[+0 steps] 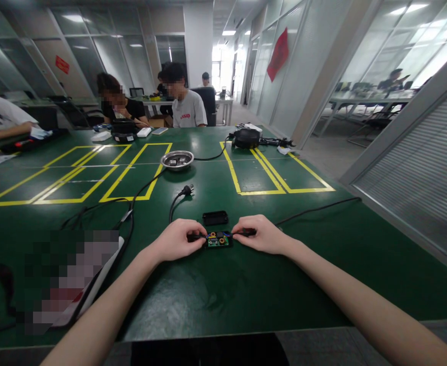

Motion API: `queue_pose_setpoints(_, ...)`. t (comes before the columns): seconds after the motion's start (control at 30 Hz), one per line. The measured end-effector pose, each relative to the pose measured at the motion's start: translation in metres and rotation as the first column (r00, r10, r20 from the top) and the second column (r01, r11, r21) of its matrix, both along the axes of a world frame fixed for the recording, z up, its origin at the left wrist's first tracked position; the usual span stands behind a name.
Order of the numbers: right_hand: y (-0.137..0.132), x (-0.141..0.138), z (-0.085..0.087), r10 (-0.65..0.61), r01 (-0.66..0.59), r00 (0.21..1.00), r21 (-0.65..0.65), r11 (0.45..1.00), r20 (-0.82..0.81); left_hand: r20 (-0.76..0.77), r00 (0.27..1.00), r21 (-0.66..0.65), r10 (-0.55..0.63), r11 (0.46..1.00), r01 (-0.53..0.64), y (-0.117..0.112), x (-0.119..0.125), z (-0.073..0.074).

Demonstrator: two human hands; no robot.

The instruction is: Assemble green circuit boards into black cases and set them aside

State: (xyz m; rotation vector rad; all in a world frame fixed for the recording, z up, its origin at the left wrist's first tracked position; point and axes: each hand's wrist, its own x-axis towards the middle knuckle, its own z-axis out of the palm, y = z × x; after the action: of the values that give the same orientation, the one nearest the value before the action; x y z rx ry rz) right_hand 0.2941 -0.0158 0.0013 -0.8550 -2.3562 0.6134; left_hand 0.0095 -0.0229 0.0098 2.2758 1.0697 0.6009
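Note:
A small green circuit board [218,241] with copper-wound coils sits in an open black power-adapter case, close to the table's front. Its left-end black cable [195,237] is pinched in my left hand [178,239], whose fingertips touch the case's left end. On the other side, my right hand [260,234] pinches the black cable [250,232] at the right end. Thin blue wires show at both ends of the board. Just beyond the board lies a black case half [215,218], hollow side up. My fingers partly hide both cables.
On the green table [284,284], a black plug [187,190] lies ahead of my left hand. Farther back stands a metal bowl [192,161] with metal parts inside. A blurred-out flat object [74,279] lies at left. Black gear [244,138] and seated people are beyond.

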Motion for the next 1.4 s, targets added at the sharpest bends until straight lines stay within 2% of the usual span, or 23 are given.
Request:
queue_pose_setpoints(0.1,0.0,0.0,0.0,0.02,-0.02,1.0,0.004,1.0,0.005,-0.019,1.0,0.026,-0.006,1.0,0.007,0.0,-0.002,0.003)
queue_pose_setpoints(0.33,0.002,0.002,-0.005,0.066,-0.068,0.998,0.061,0.996,0.022,-0.019,1.0,-0.068,0.001,0.998,-0.002,0.002,-0.006,0.005)
queue_pose_setpoints(0.57,0.002,0.004,-0.004,0.093,-0.112,0.99,0.188,0.976,0.108,-0.054,0.998,0.036,-0.045,0.998,0.047,0.001,-0.005,0.006)
queue_pose_setpoints(0.73,0.0,0.002,-0.002,0.079,-0.158,0.968,0.337,0.928,0.237,-0.048,0.996,0.038,-0.075,0.996,0.077,0.001,-0.005,0.006)
queue_pose_setpoints(0.83,-0.001,0.001,-0.002,0.068,-0.188,0.952,0.393,0.9,0.3,-0.087,0.992,0.083,-0.089,0.992,0.096,0.0,-0.004,0.006)
queue_pose_setpoints(0.93,-0.001,0.0,-0.001,0.055,-0.194,0.945,0.415,0.889,0.323,-0.123,0.987,0.177,-0.107,0.976,0.128,-0.002,-0.002,0.007)
queue_pose_setpoints(1.0,-0.002,0.0,0.0,0.053,-0.181,0.947,0.388,0.904,0.317,-0.126,0.987,0.235,-0.099,0.964,0.126,-0.002,-0.002,0.007)
queue_pose_setpoints(1.13,-0.002,-0.004,-0.003,0.038,-0.085,0.986,0.288,0.954,0.165,-0.053,0.997,0.263,-0.064,0.962,0.076,-0.001,-0.003,0.003)
queue_pose_setpoints(1.2,-0.001,-0.009,-0.008,-0.08,0.066,0.996,0.242,0.968,0.045,-0.03,1.0,0.269,-0.007,0.963,0.015,0.001,-0.002,0.0)
queue_pose_setpoints(1.3,0.005,-0.018,-0.017,-0.321,0.314,0.947,0.178,0.933,0.013,-0.04,0.982,0.304,0.186,0.938,-0.165,0.005,0.002,-0.006)
queue_pose_setpoints(1.4,0.011,-0.024,-0.022,-0.388,0.378,0.918,0.123,0.918,0.078,-0.047,0.947,0.294,0.317,0.911,-0.291,0.008,0.008,-0.01)
